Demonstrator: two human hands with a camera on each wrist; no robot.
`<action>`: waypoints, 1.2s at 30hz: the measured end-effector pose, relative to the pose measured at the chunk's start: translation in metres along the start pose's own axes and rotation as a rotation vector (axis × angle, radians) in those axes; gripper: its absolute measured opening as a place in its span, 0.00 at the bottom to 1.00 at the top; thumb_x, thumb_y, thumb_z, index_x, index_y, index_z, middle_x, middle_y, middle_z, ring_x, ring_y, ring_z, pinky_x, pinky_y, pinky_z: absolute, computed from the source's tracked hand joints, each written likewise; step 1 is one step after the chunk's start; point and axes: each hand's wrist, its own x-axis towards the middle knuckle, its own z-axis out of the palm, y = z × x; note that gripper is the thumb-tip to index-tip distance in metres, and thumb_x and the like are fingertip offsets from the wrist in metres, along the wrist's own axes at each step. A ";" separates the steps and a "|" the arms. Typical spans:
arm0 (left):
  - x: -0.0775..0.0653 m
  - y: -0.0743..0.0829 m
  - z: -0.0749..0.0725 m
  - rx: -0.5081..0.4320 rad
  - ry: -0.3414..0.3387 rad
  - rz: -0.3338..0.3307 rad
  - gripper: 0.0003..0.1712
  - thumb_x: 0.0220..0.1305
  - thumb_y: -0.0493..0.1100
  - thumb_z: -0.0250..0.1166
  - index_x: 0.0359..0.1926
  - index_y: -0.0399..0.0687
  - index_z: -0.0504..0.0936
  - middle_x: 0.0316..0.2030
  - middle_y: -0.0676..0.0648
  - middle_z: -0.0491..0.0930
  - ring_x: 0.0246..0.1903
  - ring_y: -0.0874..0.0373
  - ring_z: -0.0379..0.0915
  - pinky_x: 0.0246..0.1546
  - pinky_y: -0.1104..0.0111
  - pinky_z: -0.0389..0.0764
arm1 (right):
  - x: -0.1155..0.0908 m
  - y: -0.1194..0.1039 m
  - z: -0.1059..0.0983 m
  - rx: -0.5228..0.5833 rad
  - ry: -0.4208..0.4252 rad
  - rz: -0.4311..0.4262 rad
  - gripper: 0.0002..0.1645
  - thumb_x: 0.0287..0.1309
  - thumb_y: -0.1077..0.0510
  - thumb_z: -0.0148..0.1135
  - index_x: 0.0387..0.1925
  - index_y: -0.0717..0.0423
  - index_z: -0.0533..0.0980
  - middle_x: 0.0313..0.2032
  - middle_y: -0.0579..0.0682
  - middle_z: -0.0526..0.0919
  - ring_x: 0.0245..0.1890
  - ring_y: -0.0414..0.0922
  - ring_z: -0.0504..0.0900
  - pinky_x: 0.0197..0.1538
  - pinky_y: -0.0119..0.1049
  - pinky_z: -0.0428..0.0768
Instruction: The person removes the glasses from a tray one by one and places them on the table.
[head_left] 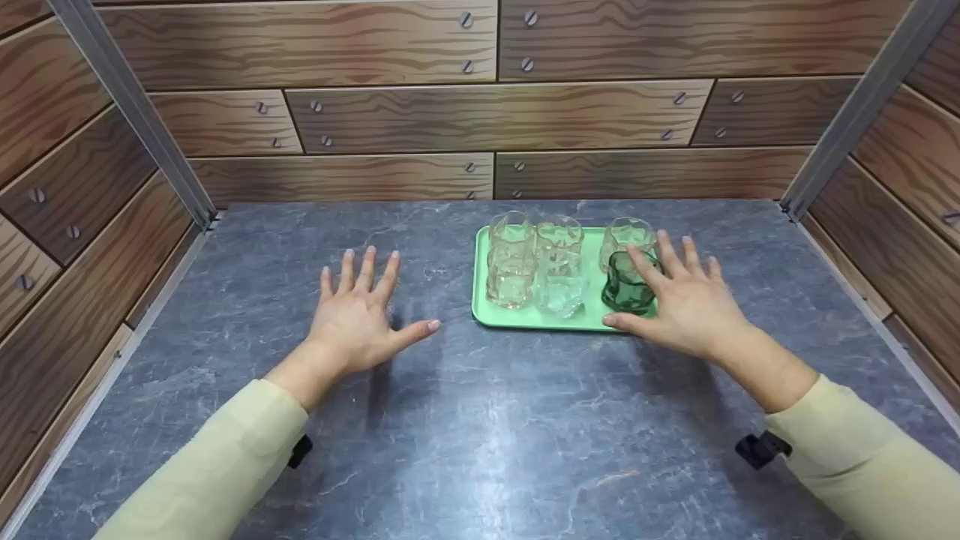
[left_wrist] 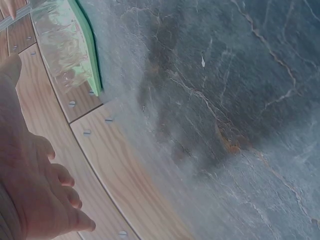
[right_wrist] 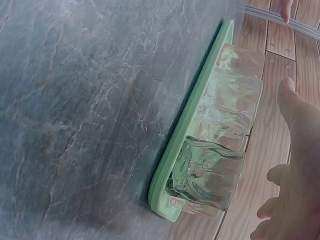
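My left hand (head_left: 351,322) is held over the tabletop with fingers spread, left of a light green tray (head_left: 525,320), and holds nothing. My right hand (head_left: 694,307) is spread too, above the tray's right end, its thumb and index finger beside a dark green glass (head_left: 628,289); in the right wrist view the hand (right_wrist: 300,150) is apart from that glass (right_wrist: 207,172). Several clear, wavy-sided glasses (head_left: 511,281) stand on the tray's left and middle, and another clear glass (head_left: 626,232) stands behind the green one. My right hand hides the tray's right edge.
The grey marbled table (head_left: 480,435) is bounded by a wood-patterned back wall (head_left: 487,116) and side walls (head_left: 67,217). Metal posts (head_left: 139,112) rise at the back corners. A small black device (head_left: 761,450) sits at the right wrist.
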 end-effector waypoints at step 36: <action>0.069 0.073 0.060 -0.184 -0.174 0.193 0.50 0.76 0.75 0.48 0.84 0.48 0.57 0.80 0.32 0.55 0.80 0.34 0.49 0.81 0.47 0.49 | 0.020 0.076 0.046 0.203 -0.121 0.002 0.66 0.65 0.23 0.61 0.81 0.69 0.54 0.78 0.78 0.46 0.76 0.81 0.44 0.71 0.82 0.44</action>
